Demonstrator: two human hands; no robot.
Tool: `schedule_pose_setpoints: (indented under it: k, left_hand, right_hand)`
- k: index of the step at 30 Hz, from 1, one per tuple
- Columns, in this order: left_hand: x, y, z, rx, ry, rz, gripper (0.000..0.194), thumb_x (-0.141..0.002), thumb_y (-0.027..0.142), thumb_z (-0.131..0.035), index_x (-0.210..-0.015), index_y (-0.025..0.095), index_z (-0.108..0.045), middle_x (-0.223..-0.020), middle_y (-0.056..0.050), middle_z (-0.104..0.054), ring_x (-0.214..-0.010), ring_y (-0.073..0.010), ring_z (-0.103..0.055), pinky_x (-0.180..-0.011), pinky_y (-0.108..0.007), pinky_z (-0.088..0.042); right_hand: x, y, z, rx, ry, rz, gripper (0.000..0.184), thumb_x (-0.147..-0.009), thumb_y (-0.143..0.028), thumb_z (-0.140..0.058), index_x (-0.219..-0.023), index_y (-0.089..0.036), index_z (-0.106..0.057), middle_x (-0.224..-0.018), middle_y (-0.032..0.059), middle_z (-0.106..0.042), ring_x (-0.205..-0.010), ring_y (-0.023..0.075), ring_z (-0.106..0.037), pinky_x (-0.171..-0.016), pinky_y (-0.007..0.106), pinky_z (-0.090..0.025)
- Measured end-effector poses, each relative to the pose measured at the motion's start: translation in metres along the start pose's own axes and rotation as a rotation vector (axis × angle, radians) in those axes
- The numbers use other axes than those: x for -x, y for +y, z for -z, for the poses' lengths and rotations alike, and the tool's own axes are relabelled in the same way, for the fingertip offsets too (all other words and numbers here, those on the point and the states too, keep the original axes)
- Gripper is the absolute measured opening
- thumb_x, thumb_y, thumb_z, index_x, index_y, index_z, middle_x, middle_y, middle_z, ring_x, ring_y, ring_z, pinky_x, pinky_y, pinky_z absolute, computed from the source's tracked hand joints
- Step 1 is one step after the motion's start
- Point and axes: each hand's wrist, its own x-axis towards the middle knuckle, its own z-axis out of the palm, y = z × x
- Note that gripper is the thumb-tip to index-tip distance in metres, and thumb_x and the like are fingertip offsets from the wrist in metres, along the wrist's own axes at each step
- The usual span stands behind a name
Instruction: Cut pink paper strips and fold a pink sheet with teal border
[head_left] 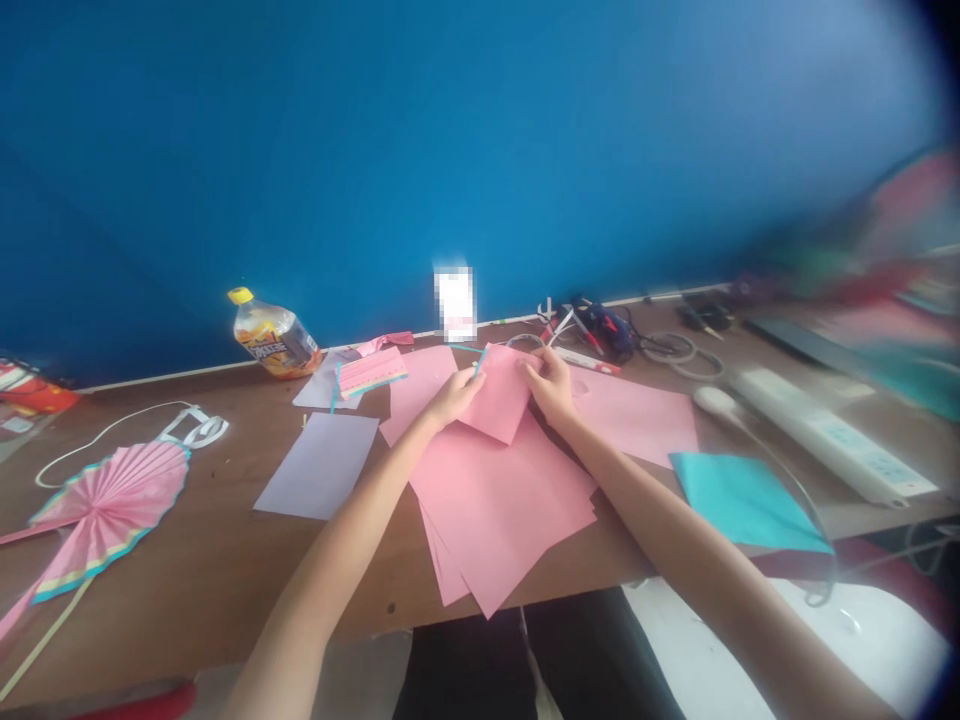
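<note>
A folded sheet of pink paper (499, 400) is held up between my two hands, tilted over the desk. My left hand (456, 394) pinches its left edge, where a thin teal strip shows. At its right upper edge, my right hand (551, 382) grips it with thumb and fingers closed. Below lie larger pink sheets (502, 500), overlapping at angles. A pleated pink piece (371, 372) with teal and yellow edging rests left of my left hand, near a pale lilac sheet (319, 465). Another pink sheet (637, 410) lies beyond my right wrist.
A pleated pink fan (112, 510) lies at the left, with a white cable (202, 428) behind it. A yellow-capped bottle (271, 335) stands by the blue wall. At right are teal paper (750, 500), a white power strip (832, 435) and tangled cords (679, 352).
</note>
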Motion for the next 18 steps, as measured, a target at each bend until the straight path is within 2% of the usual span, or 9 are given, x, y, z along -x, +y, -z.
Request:
schedule_pose_setpoints:
  k: [3, 5, 9, 12, 14, 18]
  left_hand:
    - [0.000, 0.001, -0.001, -0.064, 0.006, -0.022, 0.045, -0.090, 0.058, -0.042, -0.071, 0.018, -0.045, -0.066, 0.001, -0.043, -0.062, -0.0129, -0.040, -0.061, -0.028, -0.031]
    - [0.001, 0.003, -0.002, -0.099, 0.005, -0.030, 0.045, -0.091, 0.058, -0.039, -0.074, 0.017, -0.049, -0.070, -0.001, -0.049, -0.065, -0.0143, -0.044, -0.064, -0.028, -0.035]
    - [0.001, 0.006, -0.004, -0.089, -0.039, -0.093, 0.045, -0.093, 0.054, -0.037, -0.095, 0.016, -0.060, -0.093, -0.006, -0.062, -0.088, -0.0206, -0.056, -0.079, -0.030, -0.042]
    - [0.000, 0.007, -0.005, -0.101, -0.059, -0.153, 0.045, -0.093, 0.054, -0.038, -0.102, 0.016, -0.061, -0.106, -0.008, -0.063, -0.104, -0.0235, -0.056, -0.089, -0.031, -0.041]
    - [0.000, 0.007, -0.003, -0.134, -0.085, -0.138, 0.047, -0.092, 0.056, -0.039, -0.099, 0.016, -0.062, -0.105, -0.008, -0.064, -0.102, -0.0235, -0.056, -0.087, -0.030, -0.042]
    - [0.003, 0.007, 0.004, -0.189, -0.211, -0.011, 0.051, -0.086, 0.064, -0.044, -0.091, 0.015, -0.058, -0.089, -0.005, -0.063, -0.079, -0.0179, -0.056, -0.069, -0.027, -0.041]
  right_hand:
    - [0.000, -0.001, 0.001, 0.008, 0.007, -0.016, 0.017, -0.077, -0.034, -0.060, -0.073, -0.019, -0.052, -0.069, -0.0033, -0.049, -0.067, 0.0134, -0.043, -0.063, 0.025, -0.035]
    - [0.000, -0.002, 0.001, -0.010, 0.010, -0.042, 0.017, -0.076, -0.034, -0.060, -0.071, -0.019, -0.053, -0.070, -0.0026, -0.052, -0.069, 0.0142, -0.046, -0.065, 0.026, -0.037]
    - [-0.001, -0.005, 0.003, -0.126, -0.051, -0.122, 0.024, -0.078, -0.039, -0.061, -0.068, -0.018, -0.058, -0.083, 0.0012, -0.064, -0.078, 0.0164, -0.054, -0.072, 0.027, -0.042]
    - [-0.004, -0.007, 0.007, -0.125, -0.145, -0.170, 0.024, -0.077, -0.041, -0.064, -0.074, -0.018, -0.066, -0.086, 0.0028, -0.067, -0.078, 0.0172, -0.057, -0.070, 0.028, -0.043]
    - [-0.006, -0.008, 0.010, -0.106, -0.210, -0.195, 0.026, -0.077, -0.043, -0.064, -0.078, -0.018, -0.068, -0.080, 0.0028, -0.067, -0.074, 0.0171, -0.057, -0.066, 0.027, -0.041]
    - [-0.007, -0.011, 0.015, -0.115, -0.320, -0.229, 0.033, -0.077, -0.049, -0.064, -0.075, -0.017, -0.067, -0.073, 0.0019, -0.063, -0.068, 0.0153, -0.054, -0.061, 0.026, -0.038]
